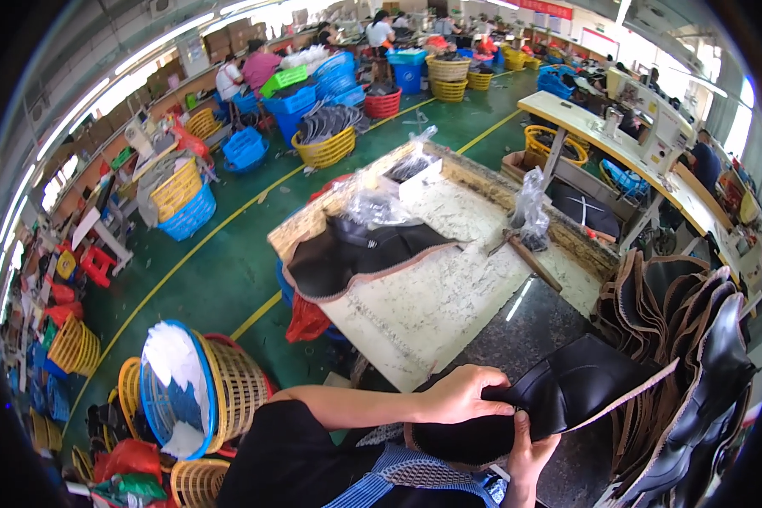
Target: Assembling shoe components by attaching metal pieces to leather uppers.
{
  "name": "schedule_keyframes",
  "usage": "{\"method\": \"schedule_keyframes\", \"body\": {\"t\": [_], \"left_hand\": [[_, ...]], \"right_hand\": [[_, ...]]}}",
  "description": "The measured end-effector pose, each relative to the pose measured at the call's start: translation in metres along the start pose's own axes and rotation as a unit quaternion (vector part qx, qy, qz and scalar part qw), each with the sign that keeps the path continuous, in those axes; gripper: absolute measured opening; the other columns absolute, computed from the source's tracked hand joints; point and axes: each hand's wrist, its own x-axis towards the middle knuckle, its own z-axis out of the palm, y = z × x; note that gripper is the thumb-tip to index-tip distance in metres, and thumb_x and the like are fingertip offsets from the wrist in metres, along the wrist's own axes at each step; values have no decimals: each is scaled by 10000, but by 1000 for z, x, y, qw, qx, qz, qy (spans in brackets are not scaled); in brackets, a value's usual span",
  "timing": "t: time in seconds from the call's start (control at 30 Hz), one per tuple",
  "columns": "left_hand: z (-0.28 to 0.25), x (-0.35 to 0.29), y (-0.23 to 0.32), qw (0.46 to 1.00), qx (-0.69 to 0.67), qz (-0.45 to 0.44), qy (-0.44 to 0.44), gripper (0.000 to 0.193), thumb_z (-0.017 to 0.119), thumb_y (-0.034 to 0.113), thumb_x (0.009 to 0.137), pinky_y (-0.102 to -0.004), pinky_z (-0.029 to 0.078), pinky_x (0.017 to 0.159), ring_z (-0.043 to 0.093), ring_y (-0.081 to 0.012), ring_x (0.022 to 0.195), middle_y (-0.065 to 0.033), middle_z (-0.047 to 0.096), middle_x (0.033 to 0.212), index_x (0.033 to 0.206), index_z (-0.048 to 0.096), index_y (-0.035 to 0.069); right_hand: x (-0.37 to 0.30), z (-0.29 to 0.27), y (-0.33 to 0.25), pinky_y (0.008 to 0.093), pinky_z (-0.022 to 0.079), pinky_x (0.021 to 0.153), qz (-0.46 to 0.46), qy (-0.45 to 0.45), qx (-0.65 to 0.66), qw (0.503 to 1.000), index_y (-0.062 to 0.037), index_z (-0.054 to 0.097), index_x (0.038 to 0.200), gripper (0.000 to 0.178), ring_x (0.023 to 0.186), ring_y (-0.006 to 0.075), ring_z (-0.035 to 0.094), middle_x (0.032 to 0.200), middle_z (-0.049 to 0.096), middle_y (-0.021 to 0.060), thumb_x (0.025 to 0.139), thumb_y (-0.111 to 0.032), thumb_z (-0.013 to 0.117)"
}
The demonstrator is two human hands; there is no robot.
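Black glossy panel [571,381] is pinched by the left hand [466,394] and the right hand [531,449].

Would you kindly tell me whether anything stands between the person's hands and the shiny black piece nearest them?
Nothing visible does: the left hand and right hand both hold the shiny black piece directly. The stack of similar pieces is to its right; the wooden handle lies beyond it.

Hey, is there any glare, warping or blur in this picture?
Head view: fisheye bending, with black corners; the ceiling light strip at upper left looks blown out; a white streak glares off the dark slab; sheen shows on the black piece in the left hand and right hand; distant people lack fine detail.
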Motion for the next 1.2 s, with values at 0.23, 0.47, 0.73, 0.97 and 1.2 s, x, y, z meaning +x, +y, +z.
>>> {"method": "schedule_keyframes", "body": {"t": [0.23,0.47,0.73,0.97,1.2], "left_hand": [[1,-4,6,999,-12,-37,-4,365,795,255,844,-363,523,697,689,-288,775,-189,693,855,995,660,-49],[8,-7,0,992,-92,-80,-33,360,793,230,856,-329,513,743,643,-164,807,-146,699,888,1034,641,-43],[13,-7,-2,992,-94,-27,-85,268,709,115,923,-336,518,789,647,-183,911,-140,676,984,1104,603,-51],[-23,7,5,947,-203,-186,-166,368,731,155,926,-288,512,918,640,-122,1014,-70,705,1128,1229,627,-27],[-55,20,19,938,-198,-217,-184,342,726,73,913,-275,508,916,625,-111,1015,-59,689,1137,1218,621,-40]], "right_hand": [[-8,-1,4,306,487,949,-8,33,-21,999,60,562,1305,400,1020,174,632,1154,672,119,935,-36,677],[-11,-2,0,301,488,935,-8,51,-40,998,64,564,1293,394,1001,177,633,1135,673,113,934,-45,683],[-7,2,-17,347,449,1031,49,35,48,997,73,555,1329,485,1139,214,607,1239,643,139,870,17,704],[9,2,-15,351,443,1038,-29,-62,-47,997,63,549,1327,503,1157,207,603,1234,659,138,872,-31,742],[11,14,-25,285,548,720,-1,-54,74,996,49,625,1144,336,757,135,664,860,719,97,881,-108,761]]}}
